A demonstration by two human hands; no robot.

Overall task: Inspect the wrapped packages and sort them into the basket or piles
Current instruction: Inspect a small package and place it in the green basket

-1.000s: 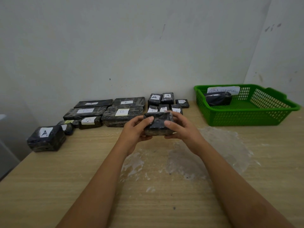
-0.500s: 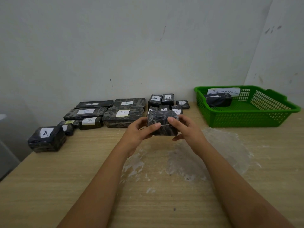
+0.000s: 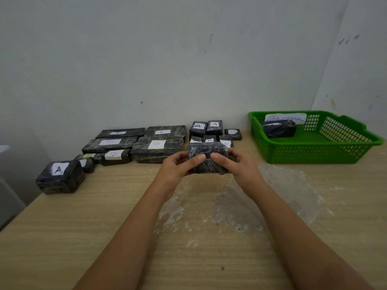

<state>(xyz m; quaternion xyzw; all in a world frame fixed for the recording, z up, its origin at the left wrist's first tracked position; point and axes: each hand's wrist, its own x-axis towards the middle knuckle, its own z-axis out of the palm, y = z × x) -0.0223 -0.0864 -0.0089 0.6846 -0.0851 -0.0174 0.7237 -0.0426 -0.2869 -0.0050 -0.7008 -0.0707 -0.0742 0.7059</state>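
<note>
Both hands (image 3: 209, 166) cover the held package's (image 3: 207, 152) lower face. Small packages (image 3: 209, 139) at twelve o'clock sit half hidden behind it, their labels unreadable.

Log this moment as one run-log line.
stage: inspecting | held: wrapped package | left hand: gripping | right hand: gripping | green basket: one package inside

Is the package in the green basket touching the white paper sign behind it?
Cannot tell. In the head view the package overlaps the lower left of the sign inside the basket, so no contact or gap shows.
</note>
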